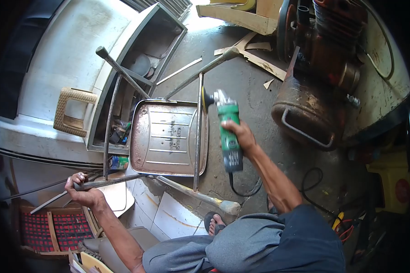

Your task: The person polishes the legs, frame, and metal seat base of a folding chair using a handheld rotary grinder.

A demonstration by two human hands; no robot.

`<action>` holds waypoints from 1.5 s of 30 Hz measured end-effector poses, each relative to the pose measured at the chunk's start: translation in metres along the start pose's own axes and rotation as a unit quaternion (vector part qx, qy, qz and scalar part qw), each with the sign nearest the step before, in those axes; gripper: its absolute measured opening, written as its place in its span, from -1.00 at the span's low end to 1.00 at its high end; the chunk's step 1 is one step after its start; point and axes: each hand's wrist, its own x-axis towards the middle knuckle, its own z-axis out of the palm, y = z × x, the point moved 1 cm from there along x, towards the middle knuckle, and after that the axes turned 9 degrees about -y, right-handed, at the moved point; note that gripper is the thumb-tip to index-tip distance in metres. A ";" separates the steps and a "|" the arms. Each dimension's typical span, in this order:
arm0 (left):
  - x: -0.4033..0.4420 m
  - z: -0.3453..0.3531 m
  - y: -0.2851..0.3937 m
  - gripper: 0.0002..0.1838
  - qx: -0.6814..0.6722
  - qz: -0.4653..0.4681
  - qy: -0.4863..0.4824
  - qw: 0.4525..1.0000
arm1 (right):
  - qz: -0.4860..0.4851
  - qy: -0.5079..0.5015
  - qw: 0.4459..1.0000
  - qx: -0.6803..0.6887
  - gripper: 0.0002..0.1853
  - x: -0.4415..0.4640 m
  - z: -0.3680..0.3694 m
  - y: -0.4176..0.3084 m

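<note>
An upturned metal stool (168,154) lies with its legs spread outward and the rusty underside of its seat facing me. My left hand (84,190) is closed around the end of the stool's near-left leg. In my right hand (241,135) is a green angle grinder (228,123), gripped by its body. The grinder's disc (207,98) is at the right-hand crossbar (199,132) of the stool; whether it touches the bar I cannot tell. A black cord (241,193) runs from the grinder's lower end across the floor.
A rusty air compressor (307,109) stands at the right. Wood scraps (264,63) lie on the floor beyond the stool. An open metal cabinet (146,59) and a woven-pattern plastic stool (73,129) are at the left. A red checked seat (54,230) is at lower left.
</note>
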 end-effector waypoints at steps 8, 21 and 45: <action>0.001 -0.002 0.000 -0.76 0.001 -0.008 -0.030 1.000 | 0.022 -0.003 0.998 0.057 -0.50 0.004 0.005 0.013; 0.001 0.002 -0.001 -0.76 -0.003 0.005 -0.015 1.000 | 0.064 -0.052 0.984 0.157 -0.43 -0.032 0.009 0.012; 0.003 -0.008 0.002 -0.76 -0.010 -0.052 -0.049 0.997 | 0.076 -0.026 0.993 0.086 -0.51 -0.159 0.055 0.102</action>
